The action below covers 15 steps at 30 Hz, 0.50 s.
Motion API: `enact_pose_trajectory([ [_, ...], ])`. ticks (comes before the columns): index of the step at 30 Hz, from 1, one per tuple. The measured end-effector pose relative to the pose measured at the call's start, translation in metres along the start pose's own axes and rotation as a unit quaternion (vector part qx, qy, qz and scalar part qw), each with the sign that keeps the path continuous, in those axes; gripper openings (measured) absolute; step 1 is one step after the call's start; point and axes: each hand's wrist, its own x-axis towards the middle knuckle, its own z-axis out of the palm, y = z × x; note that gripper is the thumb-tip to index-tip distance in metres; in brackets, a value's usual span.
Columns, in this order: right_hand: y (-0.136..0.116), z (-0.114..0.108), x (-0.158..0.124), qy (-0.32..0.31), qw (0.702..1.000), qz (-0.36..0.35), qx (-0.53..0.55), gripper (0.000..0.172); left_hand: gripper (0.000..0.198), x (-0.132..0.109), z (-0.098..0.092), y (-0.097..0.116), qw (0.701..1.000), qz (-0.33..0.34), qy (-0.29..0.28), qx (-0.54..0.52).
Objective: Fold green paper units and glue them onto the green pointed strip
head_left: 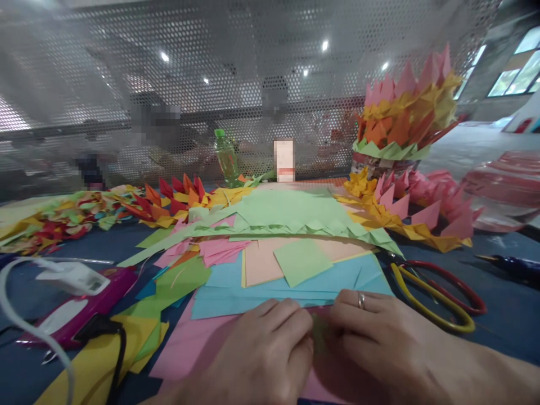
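Observation:
My left hand (268, 343) and my right hand (375, 337), which wears a ring, are close together at the near edge of the paper pile. Both have curled fingers closed on a small piece of green paper (322, 332), mostly hidden and in shadow between them. Pink paper (189, 349) lies under my hands. Just beyond them are blue sheets (228, 301) and a loose green square (301, 261). Farther off, a long green strip with folded points (274, 230) stretches across the pile. Red-and-yellow-handled scissors (434, 298) lie beyond my right wrist.
At left are a magenta power strip (76, 306), a white plug (71, 278) and cables. Paper scraps (71, 216) and pointed paper strips (169, 199) lie behind. A green bottle (226, 157), a layered paper flower (405, 107) and a dark blue pen-like tool (512, 267) stand or lie around.

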Motion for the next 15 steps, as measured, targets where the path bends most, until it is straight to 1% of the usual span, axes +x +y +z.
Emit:
enact_pose_trajectory([
  [3, 0.002, 0.005, 0.000, 0.015, 1.000, -0.005, -0.013, 0.028, 0.033, -0.001, 0.004, -0.002, 1.000, -0.010, 0.007, 0.006],
  [6, 0.000, 0.005, 0.001, 0.044, 0.998, -0.019, -0.040, 0.039, 0.037, 0.000, 0.006, -0.005, 1.000, -0.003, 0.023, 0.004],
  [7, -0.001, 0.005, 0.001, 0.043, 0.998, -0.023, -0.050, 0.041, 0.038, 0.001, 0.007, -0.005, 0.999, 0.007, 0.032, 0.006],
  [9, -0.003, 0.002, 0.002, 0.028, 0.997, -0.017, -0.070, 0.041, 0.040, 0.002, 0.007, -0.006, 0.999, 0.022, 0.035, 0.011],
  [12, -0.006, -0.003, 0.003, 0.013, 0.996, -0.002, -0.086, 0.040, 0.040, 0.002, 0.007, -0.005, 0.999, 0.028, 0.020, 0.019],
  [15, -0.006, -0.008, 0.003, 0.006, 0.998, -0.007, -0.063, 0.034, 0.040, 0.002, 0.008, -0.005, 0.999, 0.023, 0.028, 0.017],
])
